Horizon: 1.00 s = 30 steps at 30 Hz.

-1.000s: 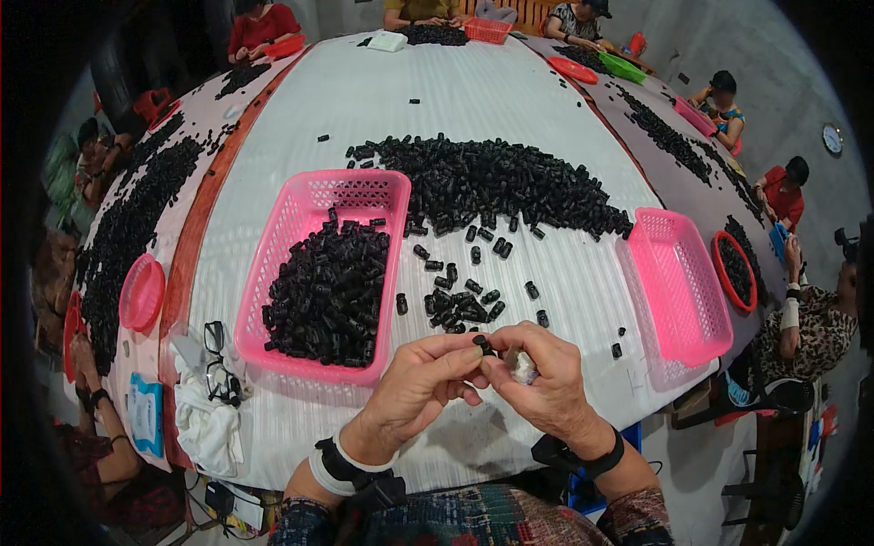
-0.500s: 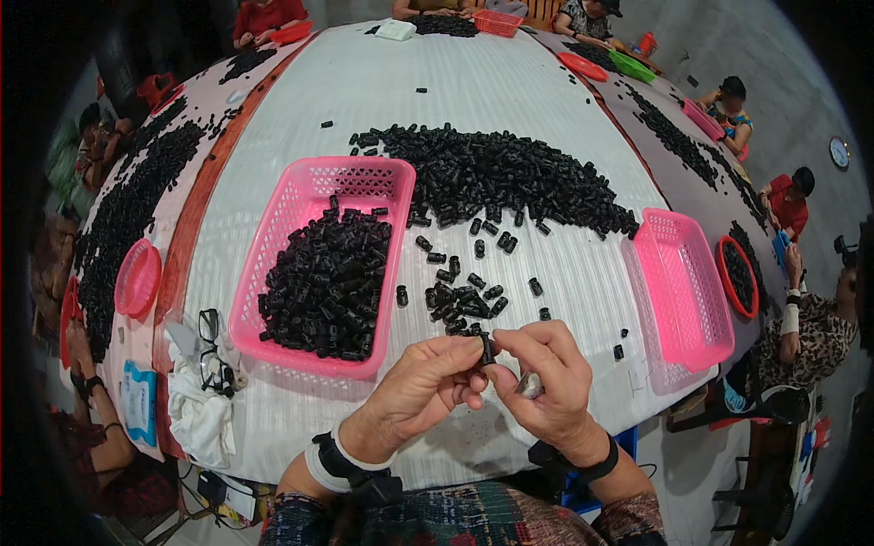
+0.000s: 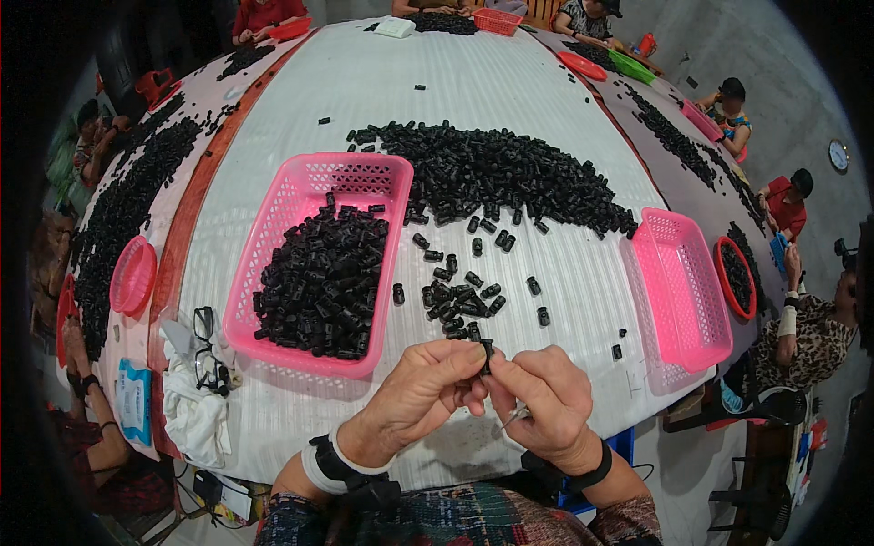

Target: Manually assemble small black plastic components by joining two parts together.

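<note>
Over the table's near edge, both my hands meet around one small black barrel-shaped plastic piece that looks like a cord lock. My left hand pinches it between thumb and fingers. The fingers of my right hand are closed against its other side. Something thin and silvery, a metal object, shows below my right fingers; its kind is unclear. Just beyond my fingertips lies a loose cluster of the same black pieces. To the left stands a pink perforated basket heaped with more of them.
A large pile of black pieces spreads across the table beyond. An unfilled pink basket stands at right. Eyeglasses, a white cloth and a blue-white packet lie at left. Other people sit around the tables with piles and baskets.
My right fingers have shifted slightly on the black piece, and the metal object in that hand has turned and dropped a little. The view has moved slightly; the hands stay together.
</note>
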Each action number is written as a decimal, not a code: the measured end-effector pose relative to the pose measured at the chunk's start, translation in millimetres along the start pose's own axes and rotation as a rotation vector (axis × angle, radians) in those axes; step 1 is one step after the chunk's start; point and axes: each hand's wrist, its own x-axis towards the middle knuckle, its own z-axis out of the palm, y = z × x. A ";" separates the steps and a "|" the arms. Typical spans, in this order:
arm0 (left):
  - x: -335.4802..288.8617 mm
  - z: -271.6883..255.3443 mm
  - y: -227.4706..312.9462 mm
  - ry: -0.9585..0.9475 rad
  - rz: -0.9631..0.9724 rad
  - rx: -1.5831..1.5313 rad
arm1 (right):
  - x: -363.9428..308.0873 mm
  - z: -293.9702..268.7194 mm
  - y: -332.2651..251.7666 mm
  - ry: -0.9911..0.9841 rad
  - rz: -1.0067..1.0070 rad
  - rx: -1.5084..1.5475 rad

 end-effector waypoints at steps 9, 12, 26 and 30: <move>-0.2 5.3 2.9 0.096 -0.010 0.246 | 4.6 -6.2 -3.1 -0.135 0.221 0.042; 0.3 4.7 1.2 0.065 0.022 0.311 | -0.8 -7.5 1.8 -0.259 0.243 0.075; 1.5 1.4 -1.6 -0.083 -0.089 0.021 | 2.3 -10.7 -4.9 -0.147 0.458 0.266; 3.5 2.1 -2.0 -0.106 -0.107 -0.001 | -0.4 -12.8 -0.4 -0.154 0.421 0.280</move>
